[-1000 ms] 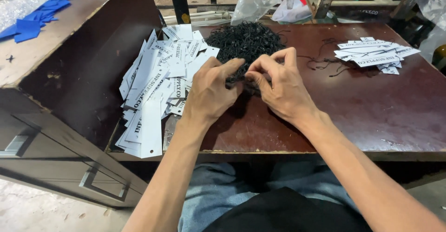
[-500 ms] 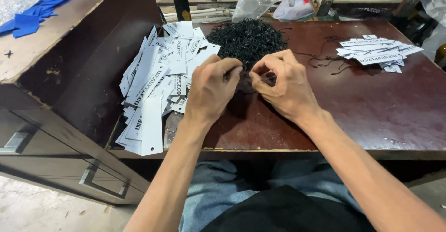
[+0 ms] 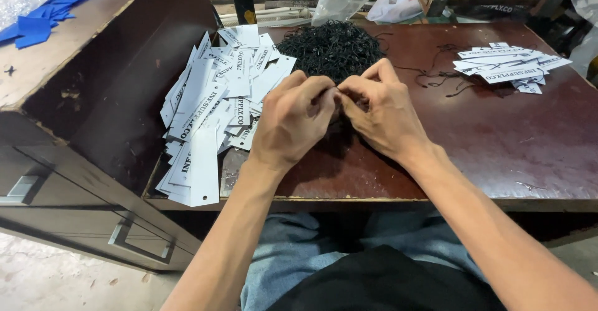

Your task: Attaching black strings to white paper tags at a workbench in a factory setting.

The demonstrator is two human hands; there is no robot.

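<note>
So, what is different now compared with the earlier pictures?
Very little. Both hands, left hand and right hand, pinched closer together in front of the pile of black strings. The white tags and small tag stack did not move.

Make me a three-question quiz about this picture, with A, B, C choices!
1. Where is the big pile of white tags?
A. left of the hands
B. on the floor
C. on the lap

2. What colour is the heap of strings?
A. red
B. black
C. yellow

3. How are the left hand and right hand?
A. far apart
B. flat on the table
C. fingertips pinched together

Answers: 1 A, the pile lies left of both hands. 2 B, the heap looks black. 3 C, the fingertips meet in front of the strings.
</note>
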